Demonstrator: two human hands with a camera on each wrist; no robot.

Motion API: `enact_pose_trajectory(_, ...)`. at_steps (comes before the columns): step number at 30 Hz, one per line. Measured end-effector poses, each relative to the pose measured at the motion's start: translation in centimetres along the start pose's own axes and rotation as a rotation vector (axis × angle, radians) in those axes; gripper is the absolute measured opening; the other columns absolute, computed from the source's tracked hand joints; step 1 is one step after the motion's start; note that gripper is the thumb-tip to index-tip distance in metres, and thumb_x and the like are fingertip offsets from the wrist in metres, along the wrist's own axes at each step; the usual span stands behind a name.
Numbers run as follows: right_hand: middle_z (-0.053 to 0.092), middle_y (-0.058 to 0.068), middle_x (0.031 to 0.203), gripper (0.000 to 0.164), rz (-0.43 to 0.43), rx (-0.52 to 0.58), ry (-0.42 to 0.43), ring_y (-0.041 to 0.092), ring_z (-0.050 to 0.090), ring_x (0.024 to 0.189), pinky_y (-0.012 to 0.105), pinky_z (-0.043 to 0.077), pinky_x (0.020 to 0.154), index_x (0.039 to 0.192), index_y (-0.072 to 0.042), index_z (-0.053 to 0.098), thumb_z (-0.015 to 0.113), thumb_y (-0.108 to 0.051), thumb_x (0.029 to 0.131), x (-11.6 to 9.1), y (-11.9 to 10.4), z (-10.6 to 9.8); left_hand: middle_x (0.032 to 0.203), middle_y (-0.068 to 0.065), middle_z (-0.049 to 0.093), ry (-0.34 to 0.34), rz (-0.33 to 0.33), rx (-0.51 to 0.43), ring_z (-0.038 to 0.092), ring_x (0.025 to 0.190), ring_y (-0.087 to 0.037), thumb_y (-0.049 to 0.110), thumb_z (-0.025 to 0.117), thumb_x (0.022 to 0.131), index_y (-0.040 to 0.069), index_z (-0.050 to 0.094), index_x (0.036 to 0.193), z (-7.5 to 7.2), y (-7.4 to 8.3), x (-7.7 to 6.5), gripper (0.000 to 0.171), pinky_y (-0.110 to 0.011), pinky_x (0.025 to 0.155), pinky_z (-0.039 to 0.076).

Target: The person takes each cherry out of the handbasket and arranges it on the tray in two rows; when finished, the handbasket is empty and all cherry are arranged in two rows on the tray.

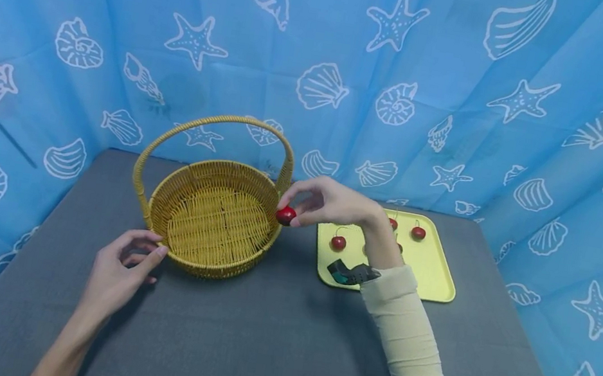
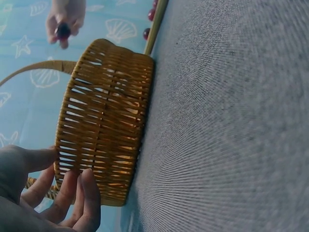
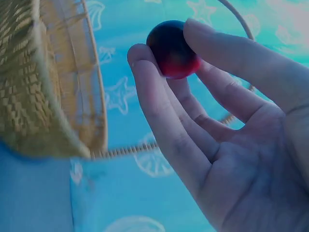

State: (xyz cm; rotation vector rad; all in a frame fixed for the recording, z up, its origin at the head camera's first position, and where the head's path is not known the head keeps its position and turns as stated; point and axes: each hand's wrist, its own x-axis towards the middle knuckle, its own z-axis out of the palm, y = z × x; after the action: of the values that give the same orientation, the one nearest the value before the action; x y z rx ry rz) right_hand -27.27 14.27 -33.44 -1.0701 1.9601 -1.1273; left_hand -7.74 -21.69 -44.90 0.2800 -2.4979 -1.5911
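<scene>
A round, yellow-brown wicker basket point(image 1: 220, 224) with a tall arched handle stands on the table, its inside bare. My left hand point(image 1: 118, 271) grips the near-left rim close to the handle's base; in the left wrist view its thumb meets the rim and curled fingers point(image 2: 89, 193) lie at the woven side. Just off the basket's right edge, my right hand point(image 1: 329, 200) pinches a dark red cherry point(image 1: 285, 215) between thumb and fingertips. The right wrist view shows that cherry point(image 3: 174, 48) raised, with the basket wall point(image 3: 63, 96) off to the left.
To the right lies a pale yellow tray point(image 1: 431, 279) with several cherries on it, among them one point(image 1: 337, 243) at its left side; the right forearm partly covers it. A grey cloth point(image 1: 231, 346) covers the table. A blue seashell-print curtain point(image 1: 324, 35) hangs behind and at both sides.
</scene>
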Motion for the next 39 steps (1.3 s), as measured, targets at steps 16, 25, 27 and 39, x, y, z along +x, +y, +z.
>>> enact_pose_trajectory(16, 0.076, 0.018, 0.122, 0.036, 0.103, -0.068, 0.205, 0.022, 0.081, 0.105, 0.035, 0.07, 0.091, 0.13, -0.004, 0.072, 0.081, -0.002, 0.095, -10.4, 2.1, -2.6, 0.116, -0.013, 0.069, -0.008, 0.026, -0.021, 0.075, 0.089, -0.008, 0.03, 0.074, 0.106, 0.005, 0.065, 0.134, 0.0, 0.0, 0.0, 0.039, -0.032, 0.068, 0.071)
enact_pose_trajectory(25, 0.069, 0.019, 0.135, 0.036, 0.205, -0.172, 0.406, 0.015, 0.079, 0.105, 0.027, 0.067, 0.089, 0.134, -0.005, 0.072, 0.079, -0.004, 0.098, -16.5, 5.1, -4.5, 0.114, -0.007, 0.068, -0.011, 0.021, -0.021, 0.075, 0.09, -0.009, 0.032, 0.073, 0.106, 0.006, 0.065, 0.134, -0.1, 0.0, -0.1, 0.039, -0.032, 0.069, 0.071)
enact_pose_trajectory(27, 0.068, 0.021, 0.14, 0.038, 0.26, -0.188, 0.448, 0.009, 0.078, 0.106, 0.024, 0.066, 0.088, 0.136, -0.005, 0.071, 0.078, -0.007, 0.099, -17.6, 5.9, -4.7, 0.114, -0.007, 0.068, -0.013, 0.018, -0.022, 0.075, 0.09, -0.009, 0.032, 0.073, 0.106, 0.007, 0.065, 0.134, -0.1, 0.0, -0.1, 0.039, -0.032, 0.069, 0.071)
enact_pose_trajectory(39, 0.069, 0.031, 0.14, 0.044, 0.445, -0.163, 0.563, 0.007, 0.079, 0.111, 0.014, 0.06, 0.091, 0.142, 0.002, 0.066, 0.077, -0.012, 0.102, -22.5, 12.3, -4.7, 0.114, -0.007, 0.069, -0.011, 0.016, -0.013, 0.075, 0.09, -0.008, 0.033, 0.073, 0.106, 0.007, 0.065, 0.134, -0.1, 0.0, 0.0, 0.039, -0.031, 0.068, 0.071)
